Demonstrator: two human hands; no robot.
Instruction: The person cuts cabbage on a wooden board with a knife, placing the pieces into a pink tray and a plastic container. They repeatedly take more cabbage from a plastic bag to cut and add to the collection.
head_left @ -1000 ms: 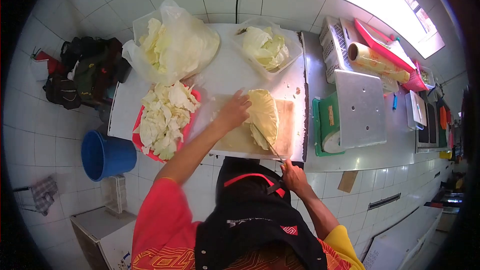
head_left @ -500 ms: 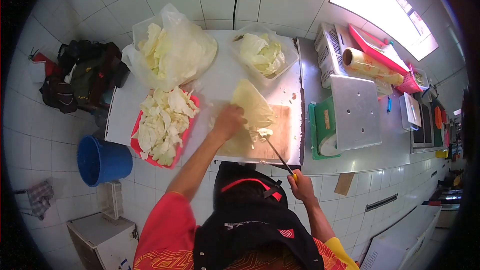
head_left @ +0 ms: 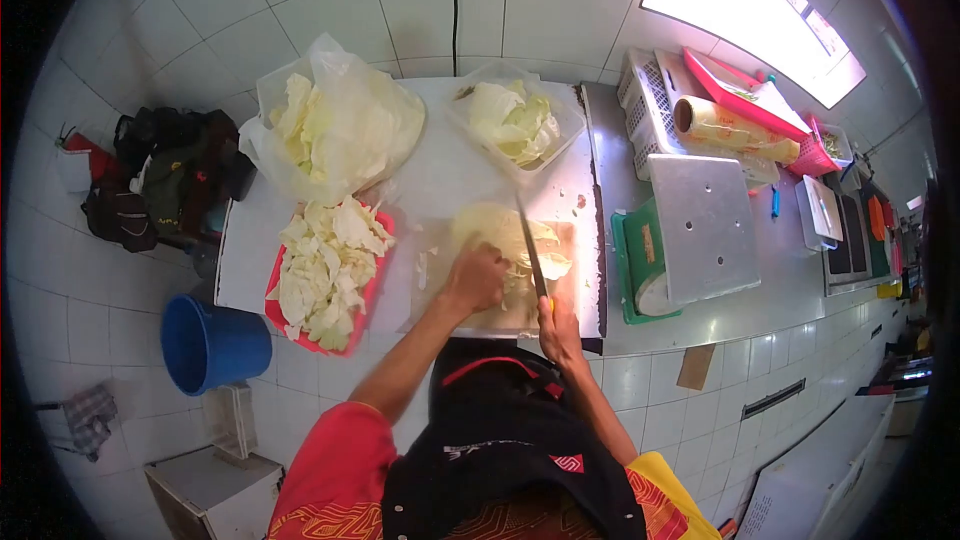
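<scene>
My right hand (head_left: 561,327) is wrapped round the yellow handle of a long knife (head_left: 531,246), whose blade points away from me over the right part of the wooden cutting board (head_left: 563,290). Pale cabbage leaves (head_left: 487,224) lie on the board, with cut pieces beside the blade. At the near left edge of the leaves is my left hand (head_left: 477,277), its fingers curled; whether they grip a leaf is hidden. Left of the board, a red basket (head_left: 368,305) holds a heap of cabbage leaves (head_left: 328,265).
Behind are a plastic bag of cabbage (head_left: 367,130) and a clear container (head_left: 568,127) with more cabbage. A green scale (head_left: 640,245) with a metal plate stands on the right counter, near a roll of film (head_left: 735,130). A blue bucket (head_left: 228,347) is at the lower left.
The knife has swung from pointing up-left to nearly upright in view, its handle further left and nearer the board. The leaf lies lower and flatter, and my left hand has shifted slightly right and nearer me.
</scene>
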